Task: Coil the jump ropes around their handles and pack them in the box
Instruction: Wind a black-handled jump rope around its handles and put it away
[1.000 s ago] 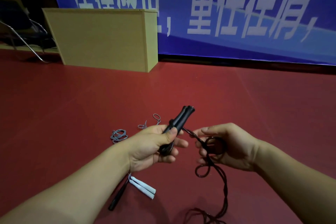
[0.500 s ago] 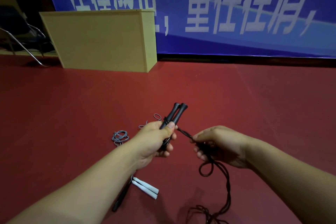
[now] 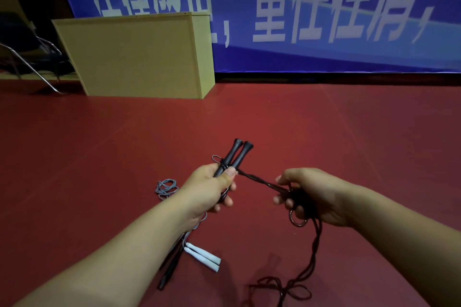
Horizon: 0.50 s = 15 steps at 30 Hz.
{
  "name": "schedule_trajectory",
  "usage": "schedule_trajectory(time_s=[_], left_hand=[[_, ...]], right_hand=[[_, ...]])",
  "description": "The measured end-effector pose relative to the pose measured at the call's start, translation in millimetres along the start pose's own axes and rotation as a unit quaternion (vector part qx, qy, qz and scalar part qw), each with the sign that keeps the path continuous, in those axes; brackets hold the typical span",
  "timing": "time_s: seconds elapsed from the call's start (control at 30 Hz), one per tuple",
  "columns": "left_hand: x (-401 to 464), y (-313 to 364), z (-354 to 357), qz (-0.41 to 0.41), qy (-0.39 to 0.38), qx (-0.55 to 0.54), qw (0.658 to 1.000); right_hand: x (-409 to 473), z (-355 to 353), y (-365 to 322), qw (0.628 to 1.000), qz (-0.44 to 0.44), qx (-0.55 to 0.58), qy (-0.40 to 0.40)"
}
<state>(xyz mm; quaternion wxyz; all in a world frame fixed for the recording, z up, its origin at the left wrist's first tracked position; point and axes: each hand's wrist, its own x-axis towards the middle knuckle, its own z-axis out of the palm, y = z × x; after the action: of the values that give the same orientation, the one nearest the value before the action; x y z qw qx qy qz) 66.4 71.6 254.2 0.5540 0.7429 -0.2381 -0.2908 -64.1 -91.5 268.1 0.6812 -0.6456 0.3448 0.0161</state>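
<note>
Head view: my left hand (image 3: pixel 212 187) is curled tight round the pair of slim black jump-rope handles (image 3: pixel 233 157), held side by side with their flared ends pointing up and away from me. A few turns of thin black rope (image 3: pixel 262 180) already cross the handles just above my thumb. From there the rope runs taut to my right hand (image 3: pixel 314 197), whose fingers are curled round a bunched length of it; a small loop hangs under that hand, and the slack drops to the red floor (image 3: pixel 324 132) near the bottom edge of the view, where it lies in loose loops.

On the floor below my left forearm lie two short white jump-rope handles (image 3: pixel 203 257), side by side, with a thin grey rope (image 3: pixel 166 187) leading from them to a small tangle beyond my left wrist. A long black handle (image 3: pixel 171 270) lies just beside the white pair, partly hidden by my arm.

The tall yellowish wooden box (image 3: pixel 139 57) stands well apart at the far edge of the floor, against the blue banner with white characters (image 3: pixel 324 7). I cannot tell what is in it from here. A dark metal-framed chair (image 3: pixel 32 57) stands to its left.
</note>
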Motion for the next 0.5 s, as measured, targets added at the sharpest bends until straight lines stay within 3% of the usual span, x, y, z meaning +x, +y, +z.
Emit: schedule_trajectory(time_s=[0.33,0.5], left_hand=[[2,-3,2,-0.002,0.049,0.026,0.998],[-4,-5,6,0.01,0.033,0.077,0.996]], right_hand=[[-5,2,0,0.999,0.005,0.048,0.021],[-16,-10,-16,0.993,-0.071,0.089,0.038]])
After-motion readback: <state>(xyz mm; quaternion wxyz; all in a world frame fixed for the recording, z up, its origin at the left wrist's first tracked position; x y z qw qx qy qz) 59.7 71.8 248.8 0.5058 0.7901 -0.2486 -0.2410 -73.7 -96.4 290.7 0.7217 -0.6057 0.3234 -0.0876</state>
